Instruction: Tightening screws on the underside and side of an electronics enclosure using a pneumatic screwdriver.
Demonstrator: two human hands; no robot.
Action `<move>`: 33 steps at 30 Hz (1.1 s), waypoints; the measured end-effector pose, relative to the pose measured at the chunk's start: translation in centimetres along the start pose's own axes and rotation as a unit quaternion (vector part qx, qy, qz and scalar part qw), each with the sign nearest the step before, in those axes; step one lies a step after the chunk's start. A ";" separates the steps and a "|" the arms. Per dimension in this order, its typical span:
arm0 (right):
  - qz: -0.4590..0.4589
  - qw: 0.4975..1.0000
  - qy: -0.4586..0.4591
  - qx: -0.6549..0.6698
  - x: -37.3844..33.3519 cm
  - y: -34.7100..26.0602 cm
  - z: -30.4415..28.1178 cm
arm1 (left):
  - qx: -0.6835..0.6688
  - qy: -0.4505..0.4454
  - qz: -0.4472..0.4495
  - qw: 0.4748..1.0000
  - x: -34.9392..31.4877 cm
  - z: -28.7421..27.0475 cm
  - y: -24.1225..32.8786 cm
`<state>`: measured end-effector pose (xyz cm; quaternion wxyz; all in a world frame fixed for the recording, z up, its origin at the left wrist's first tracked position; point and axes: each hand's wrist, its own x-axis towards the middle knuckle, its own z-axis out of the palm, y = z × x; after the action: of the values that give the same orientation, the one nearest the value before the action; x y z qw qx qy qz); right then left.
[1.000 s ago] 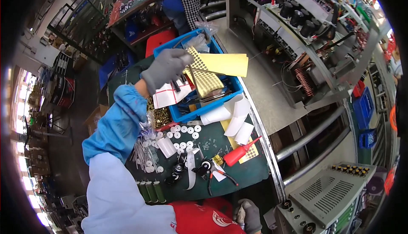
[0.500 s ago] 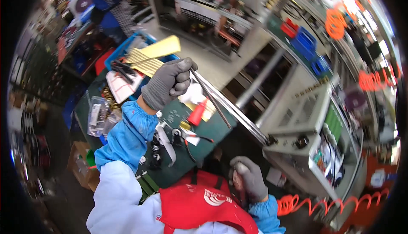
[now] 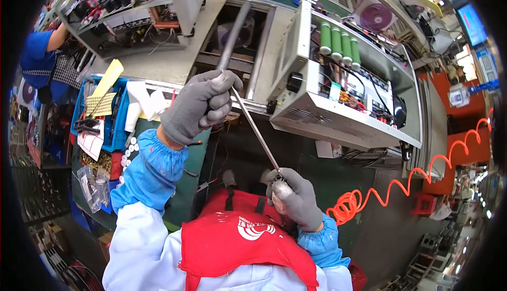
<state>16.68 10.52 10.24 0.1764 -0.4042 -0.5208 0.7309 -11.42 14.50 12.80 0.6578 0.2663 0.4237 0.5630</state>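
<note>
Head view shows a thin metal rod (image 3: 256,130) slanting between two gloved hands, in front of the person's body. The left hand (image 3: 203,100) is curled into a fist around the rod's upper end. At its lower end the right hand (image 3: 297,198) has its fingers bent round a dark ring-ended part (image 3: 279,178), mostly hidden by the glove; whether the rod touches this part or passes into it, I cannot tell.

Below the rod lies a red apron (image 3: 248,241) with a white mark, worn by the person. Left of the rod, past the left hand, is a green desk (image 3: 182,193) with white washers (image 3: 127,156), a heap of brass-coloured fittings (image 3: 97,162) and clear plastic bags (image 3: 88,188). Farther left of the rod on that desk stands a blue bin (image 3: 124,114), with a yellow sheet (image 3: 111,77) sticking up from it and white paper (image 3: 142,100) beside it.

Right of the rod and above it is an open pale metal housing (image 3: 338,119) carrying green cylinders (image 3: 338,45). Lower on the rod's right side hangs an orange coiled hose (image 3: 409,188). Well apart, at the rod's far upper left, is a co-worker in blue (image 3: 39,53).
</note>
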 end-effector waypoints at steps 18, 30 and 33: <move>-0.053 0.997 0.047 0.019 -10.2 3.3 -15.9 | 0.113 -0.055 -0.011 0.992 4.3 19.0 -7.3; 0.051 0.992 0.066 0.098 -16.1 5.7 -22.5 | 0.043 -0.198 -0.055 0.978 5.9 26.2 -14.6; 0.064 0.990 0.060 0.108 -16.8 5.6 -23.0 | -0.007 -0.228 -0.042 0.973 6.2 27.0 -16.2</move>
<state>45.73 11.14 9.03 0.2028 -0.4588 -0.4003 0.7669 20.07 20.24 11.32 0.7618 0.3654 0.2695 0.4622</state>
